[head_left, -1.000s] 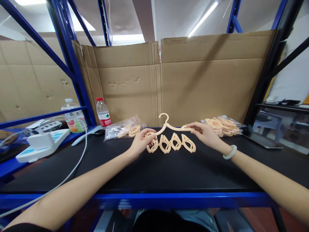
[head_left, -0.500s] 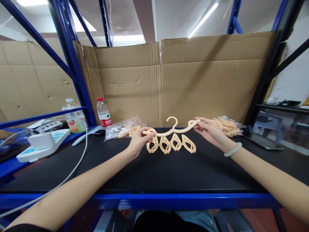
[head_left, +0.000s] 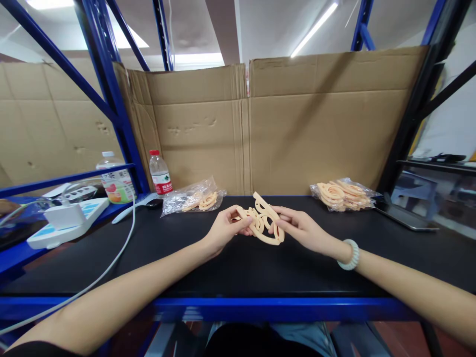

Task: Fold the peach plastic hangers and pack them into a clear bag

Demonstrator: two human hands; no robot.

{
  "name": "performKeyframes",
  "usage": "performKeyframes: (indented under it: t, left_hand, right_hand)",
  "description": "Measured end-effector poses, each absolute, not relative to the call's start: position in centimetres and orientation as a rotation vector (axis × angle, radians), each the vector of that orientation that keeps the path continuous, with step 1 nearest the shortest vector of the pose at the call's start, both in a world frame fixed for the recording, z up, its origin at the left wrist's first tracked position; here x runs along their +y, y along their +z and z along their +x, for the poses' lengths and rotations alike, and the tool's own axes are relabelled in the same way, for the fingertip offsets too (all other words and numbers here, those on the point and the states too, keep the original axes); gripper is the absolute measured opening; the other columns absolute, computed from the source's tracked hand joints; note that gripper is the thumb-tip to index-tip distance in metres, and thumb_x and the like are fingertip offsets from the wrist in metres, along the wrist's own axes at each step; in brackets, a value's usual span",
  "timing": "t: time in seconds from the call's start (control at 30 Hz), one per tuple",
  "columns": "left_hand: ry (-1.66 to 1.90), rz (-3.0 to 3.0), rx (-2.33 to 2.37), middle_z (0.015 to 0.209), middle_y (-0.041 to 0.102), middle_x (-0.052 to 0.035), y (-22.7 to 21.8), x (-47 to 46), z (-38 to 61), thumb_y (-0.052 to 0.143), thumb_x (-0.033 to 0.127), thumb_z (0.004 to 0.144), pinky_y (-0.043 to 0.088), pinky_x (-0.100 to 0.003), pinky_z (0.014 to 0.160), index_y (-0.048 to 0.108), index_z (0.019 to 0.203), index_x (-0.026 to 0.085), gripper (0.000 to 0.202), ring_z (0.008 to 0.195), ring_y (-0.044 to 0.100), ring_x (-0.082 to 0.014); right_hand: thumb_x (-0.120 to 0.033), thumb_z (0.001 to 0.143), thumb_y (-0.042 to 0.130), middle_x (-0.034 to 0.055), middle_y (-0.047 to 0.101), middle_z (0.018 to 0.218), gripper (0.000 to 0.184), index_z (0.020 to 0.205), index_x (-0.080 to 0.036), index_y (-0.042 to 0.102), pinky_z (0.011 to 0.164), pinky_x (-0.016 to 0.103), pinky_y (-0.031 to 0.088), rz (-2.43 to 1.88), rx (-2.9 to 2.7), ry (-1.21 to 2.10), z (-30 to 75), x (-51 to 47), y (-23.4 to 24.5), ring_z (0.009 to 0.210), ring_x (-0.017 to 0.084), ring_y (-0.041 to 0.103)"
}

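A peach plastic folding hanger [head_left: 262, 222] is folded into a compact bundle and held just above the black shelf top [head_left: 238, 263]. My left hand [head_left: 224, 231] pinches its left end. My right hand [head_left: 300, 231], with a white bead bracelet on the wrist, grips its right end. Both hands are closed on the hanger at the middle of the shelf.
Clear bags of peach hangers lie at the back left [head_left: 193, 200] and back right [head_left: 344, 194]. Two bottles [head_left: 159, 173] stand by the blue rack post. A white power strip [head_left: 67, 220] and cable lie on the left. Cardboard sheets [head_left: 297, 124] close off the back. A dark flat device [head_left: 403, 216] lies at right.
The hanger was spread wide with its clips hanging down; both hands have come together and folded it into a compact bundle, lower and nearer to me.
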State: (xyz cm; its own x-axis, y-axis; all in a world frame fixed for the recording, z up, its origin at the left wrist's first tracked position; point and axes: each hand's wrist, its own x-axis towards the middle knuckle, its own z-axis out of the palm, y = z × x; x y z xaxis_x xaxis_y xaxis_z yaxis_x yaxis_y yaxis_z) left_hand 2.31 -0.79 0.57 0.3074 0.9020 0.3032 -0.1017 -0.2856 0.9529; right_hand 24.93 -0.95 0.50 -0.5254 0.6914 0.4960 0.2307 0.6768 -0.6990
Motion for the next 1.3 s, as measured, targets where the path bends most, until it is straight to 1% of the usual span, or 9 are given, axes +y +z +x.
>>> performKeyframes:
  t: [0.1,0.2,0.37,0.8,0.93,1.03,1.17,1.23,1.3]
  left_hand:
    - [1.177,1.562,0.783,0.074,0.066,-0.0021,0.2,-0.5,2.3,0.078,0.032,0.067,0.053,-0.024,0.06,0.055,0.074,0.013,0.03,0.059,0.063,-0.0109]
    - [1.173,1.592,0.776,0.072,0.067,-0.0029,-0.1,-0.4,2.2,0.078,0.031,0.066,0.053,-0.026,0.063,0.055,0.074,0.013,0.03,0.062,0.064,-0.0129]
    - [1.18,1.635,0.744,0.073,0.068,-0.0043,-0.1,-0.6,2.3,0.076,0.032,0.069,0.052,-0.025,0.063,0.055,0.074,0.013,0.029,0.065,0.065,-0.0141]
    - [1.207,1.73,0.695,0.07,0.066,-0.0024,0.6,-1.2,2.3,0.075,0.03,0.069,0.051,-0.024,0.06,0.055,0.073,0.013,0.027,0.059,0.061,-0.0112]
    - [1.215,1.773,0.652,0.07,0.066,-0.0019,0.9,-1.6,2.3,0.074,0.028,0.071,0.051,-0.023,0.06,0.055,0.073,0.012,0.025,0.059,0.061,-0.01]
    - [1.217,1.757,0.658,0.073,0.065,-0.0024,0.9,-1.6,2.3,0.072,0.029,0.073,0.051,-0.022,0.059,0.055,0.077,0.012,0.025,0.06,0.061,-0.0101]
    - [1.201,1.714,0.672,0.07,0.064,-0.0003,0.8,-1.5,2.4,0.07,0.032,0.076,0.051,-0.023,0.055,0.054,0.096,0.012,0.032,0.057,0.061,-0.0109]
    - [1.169,1.72,0.679,0.068,0.063,0.0002,0.8,-1.4,2.5,0.068,0.034,0.078,0.05,-0.023,0.055,0.055,0.098,0.011,0.033,0.055,0.06,-0.0106]
    - [1.145,1.729,0.687,0.066,0.062,-0.0001,0.8,-1.4,2.5,0.067,0.034,0.079,0.05,-0.022,0.054,0.057,0.092,0.011,0.029,0.054,0.059,-0.01]
  right_hand:
    - [-0.037,0.091,0.046,0.0007,0.067,0.076,0.044,0.134,-0.025,0.049,0.064,0.029,0.052,-0.761,-2.112,0.502,24.7,-1.5,0.2,0.066,0.016,0.06]
    - [-0.034,0.091,0.045,0.0009,0.066,0.07,0.043,0.132,-0.024,0.051,0.059,0.027,0.051,-0.79,-2.086,0.424,24.8,-1.5,0.1,0.064,0.016,0.059]
    - [-0.03,0.09,0.046,0.0009,0.066,0.071,0.044,0.134,-0.024,0.049,0.053,0.025,0.05,-0.798,-2.053,0.462,24.9,-1.4,0.0,0.059,0.014,0.058]
    - [-0.027,0.088,0.048,0.002,0.069,0.074,0.044,0.132,-0.021,0.051,0.056,0.025,0.053,-0.836,-2.036,0.446,25.0,-1.5,-0.1,0.059,0.013,0.06]
    - [-0.03,0.089,0.049,0.0014,0.067,0.069,0.044,0.131,-0.016,0.052,0.053,0.023,0.05,-0.813,-2.083,0.401,25.1,-1.8,0.1,0.055,0.011,0.057]
    - [-0.033,0.09,0.049,0.0004,0.065,0.066,0.044,0.131,-0.016,0.053,0.053,0.021,0.047,-0.772,-2.146,0.427,25.1,-1.9,0.4,0.054,0.01,0.055]
    - [-0.034,0.092,0.046,-0.0005,0.064,0.065,0.044,0.132,-0.015,0.05,0.055,0.021,0.045,-0.698,-2.231,0.583,24.9,-2.2,0.9,0.054,0.009,0.052]
    - [-0.034,0.093,0.045,-0.0026,0.058,0.06,0.042,0.13,-0.015,0.052,0.052,0.021,0.041,-0.692,-2.286,0.639,24.7,-2.3,1.0,0.051,0.008,0.046]
    - [-0.035,0.093,0.045,-0.005,0.05,0.054,0.039,0.123,-0.015,0.057,0.048,0.02,0.036,-0.705,-2.326,0.653,24.6,-2.4,1.1,0.047,0.007,0.038]
